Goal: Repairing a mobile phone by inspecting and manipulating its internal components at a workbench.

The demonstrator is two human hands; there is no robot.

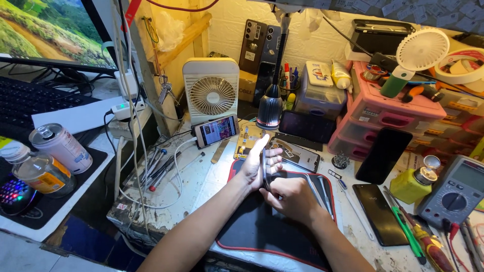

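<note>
Standing edge-up, phone [264, 163] sits between left hand [257, 166] and right hand [292, 199].

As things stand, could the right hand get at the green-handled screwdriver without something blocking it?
Probably yes. The right hand is busy holding the phone together with the left hand, but the bench between it and the green-handled screwdriver holds only a flat black phone.

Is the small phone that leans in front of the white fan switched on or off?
On. The phone shows a bright, colourful picture on its screen, while the black phone leaning on the pink drawers is dark.
</note>
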